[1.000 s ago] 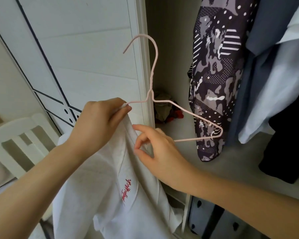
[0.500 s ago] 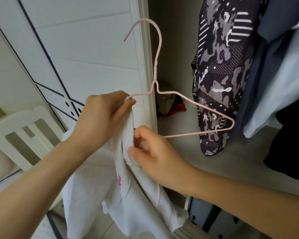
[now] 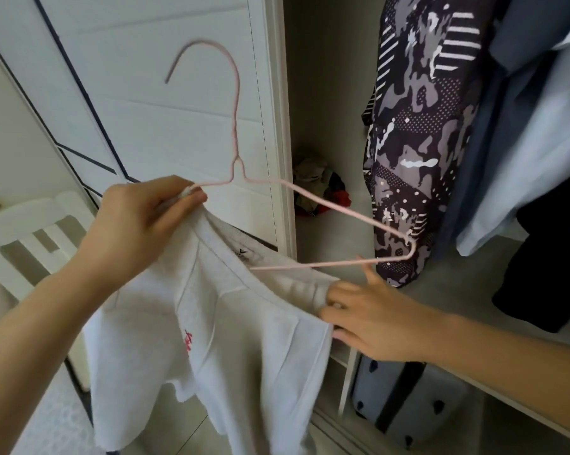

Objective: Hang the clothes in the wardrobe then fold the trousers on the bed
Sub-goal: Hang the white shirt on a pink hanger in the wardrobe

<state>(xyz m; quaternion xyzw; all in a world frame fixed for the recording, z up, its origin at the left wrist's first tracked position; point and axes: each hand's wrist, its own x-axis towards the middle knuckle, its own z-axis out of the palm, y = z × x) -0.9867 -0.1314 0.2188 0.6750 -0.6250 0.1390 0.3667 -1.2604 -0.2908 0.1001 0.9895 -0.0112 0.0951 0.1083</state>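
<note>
At an open wardrobe [image 3: 313,93], a person works on the 1st step of the job: getting a white T-shirt [image 3: 237,323] onto a pink wire hanger [image 3: 329,205]. The left hand [image 3: 139,224] grips the hanger's left shoulder together with the shirt's fabric, holding the hook upright in front of the white door [image 3: 162,110]. The right hand [image 3: 372,320] pinches the neckline just below the hanger's bare right arm, index finger stretched toward the wire. Only 1 side of the shirt appears to be on the hanger, and the rest hangs between the 2 forearms, outside the wardrobe. The next move looks to call for drawing the neckline over the free right end, then lifting the hook to the rail, out of view above a patterned garment [image 3: 418,142] and a pale blue shirt [image 3: 523,159] already hanging.
</note>
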